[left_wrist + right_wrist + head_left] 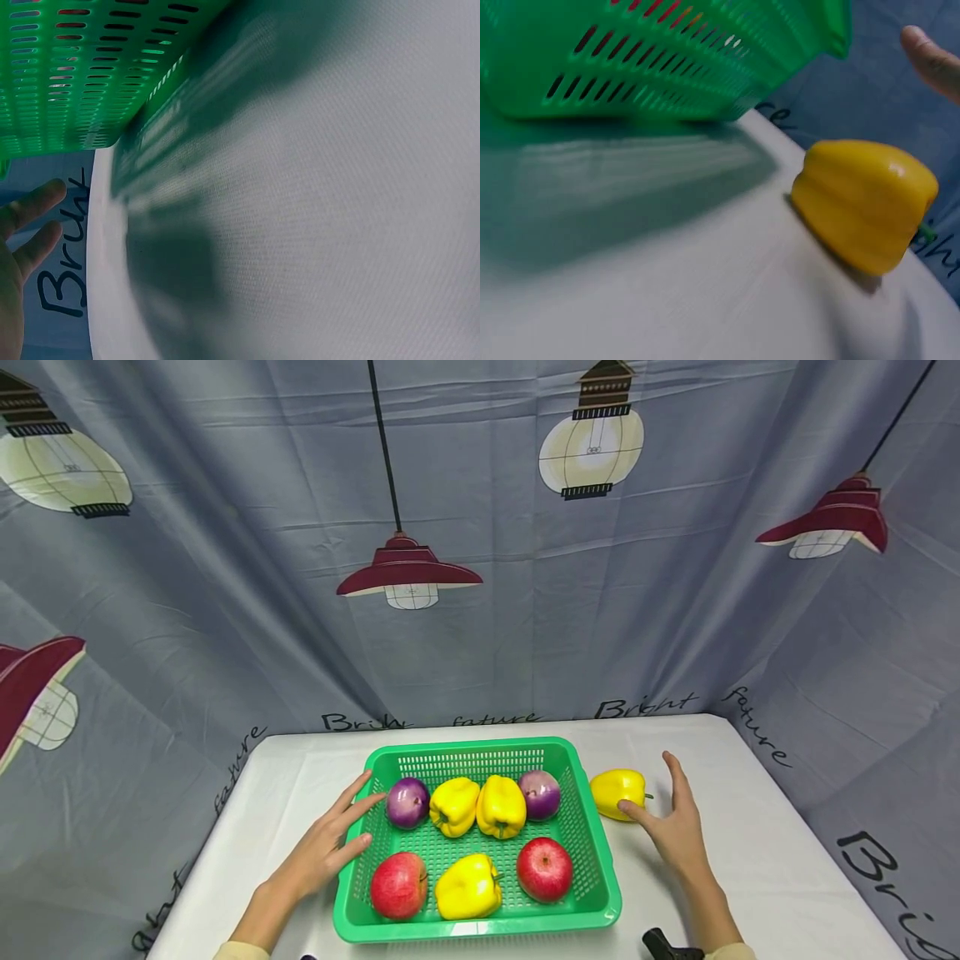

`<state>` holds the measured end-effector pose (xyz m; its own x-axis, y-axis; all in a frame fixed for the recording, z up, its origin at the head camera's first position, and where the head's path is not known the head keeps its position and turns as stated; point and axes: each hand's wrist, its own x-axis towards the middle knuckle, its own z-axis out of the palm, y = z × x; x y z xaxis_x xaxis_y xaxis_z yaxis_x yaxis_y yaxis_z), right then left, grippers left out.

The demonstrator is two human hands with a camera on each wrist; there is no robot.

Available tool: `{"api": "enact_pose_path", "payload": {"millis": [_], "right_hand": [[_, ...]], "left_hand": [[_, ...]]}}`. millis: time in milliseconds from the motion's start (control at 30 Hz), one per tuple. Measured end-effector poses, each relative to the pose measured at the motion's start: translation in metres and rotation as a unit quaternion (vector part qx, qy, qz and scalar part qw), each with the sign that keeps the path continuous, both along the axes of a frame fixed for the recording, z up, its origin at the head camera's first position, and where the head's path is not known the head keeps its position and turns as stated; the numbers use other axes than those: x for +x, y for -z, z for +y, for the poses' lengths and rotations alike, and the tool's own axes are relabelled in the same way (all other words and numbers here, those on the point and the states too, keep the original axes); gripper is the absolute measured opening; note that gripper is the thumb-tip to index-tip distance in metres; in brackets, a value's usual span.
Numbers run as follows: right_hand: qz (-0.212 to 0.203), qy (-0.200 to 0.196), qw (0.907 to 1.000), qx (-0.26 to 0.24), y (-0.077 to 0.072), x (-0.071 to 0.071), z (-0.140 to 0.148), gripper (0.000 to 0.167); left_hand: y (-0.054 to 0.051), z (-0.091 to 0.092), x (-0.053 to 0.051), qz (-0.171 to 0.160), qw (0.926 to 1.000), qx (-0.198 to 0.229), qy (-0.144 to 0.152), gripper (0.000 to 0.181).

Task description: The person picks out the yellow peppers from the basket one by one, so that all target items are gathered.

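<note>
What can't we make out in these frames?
- Left wrist: most of the left hand, cut off by the left edge.
- Left wrist: contents of the green basket, hidden by its slotted wall.
- Right wrist: most of the right hand, cut off by the right edge.
- Head: what the black object near the right wrist is; the bottom edge cuts it off.
</note>
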<state>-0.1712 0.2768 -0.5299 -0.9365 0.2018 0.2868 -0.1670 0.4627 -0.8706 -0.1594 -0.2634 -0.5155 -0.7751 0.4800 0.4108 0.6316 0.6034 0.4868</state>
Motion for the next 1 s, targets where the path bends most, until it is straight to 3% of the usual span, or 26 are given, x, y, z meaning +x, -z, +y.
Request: {"api": "enact_pose_path", "payload": {"millis": [200, 533, 767, 1000], "right_hand": [[0.039, -0.028, 0.9988, -0.012, -0.018, 0.000, -0.004, 0.099], [0.099, -0.073, 0.9920, 0.028, -0.053, 0.000, -0.011, 0.107], [0.104, -0.087, 0.9894, 0.051, -0.077, 0.000, -0.021, 0.106], [0.117, -0.113, 0.9852, 0.054, -0.087, -0.002, -0.030, 0.100]], "left_hand": [[0.000, 0.000, 0.000, 0.002, 1.0000, -0.001, 0.000, 0.060], [-0.001, 0.001, 0.000, 0.003, 1.0000, 0.000, 0.000, 0.059], [-0.001, 0.000, 0.000, 0.002, 1.0000, -0.001, -0.003, 0.060], [-0.002, 0.000, 0.000, -0.001, 0.9999, -0.010, -0.003, 0.061]]}}
